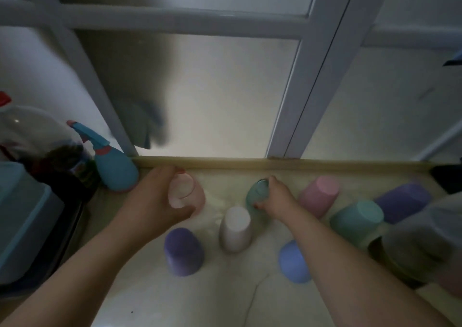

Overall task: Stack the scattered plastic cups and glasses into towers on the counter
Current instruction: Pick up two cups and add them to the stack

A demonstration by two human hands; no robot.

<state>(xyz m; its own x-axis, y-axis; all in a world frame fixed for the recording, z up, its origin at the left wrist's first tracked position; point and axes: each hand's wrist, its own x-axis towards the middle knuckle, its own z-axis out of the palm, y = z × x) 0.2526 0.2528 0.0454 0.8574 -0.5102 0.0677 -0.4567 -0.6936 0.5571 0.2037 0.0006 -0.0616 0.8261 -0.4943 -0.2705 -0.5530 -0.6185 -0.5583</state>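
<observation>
Translucent pink glass (186,192) sits gripped by left hand (155,196) fingers; right hand (276,197) fingers clasp a teal glass (256,194).

Both bare forearms are extended forward; the left hand (155,199) is curled in a grasp, the right hand (276,197) closed similarly, fingers bent.

Pale surface (175,301) below a frosted window: left hand (155,196) gripping a clear pink glass (190,194), right hand (277,199) gripping a teal glass (255,196); upturned purple cup (183,251), white cup (236,229), blue cup (293,261), pink cup (321,194) standing apart.
</observation>
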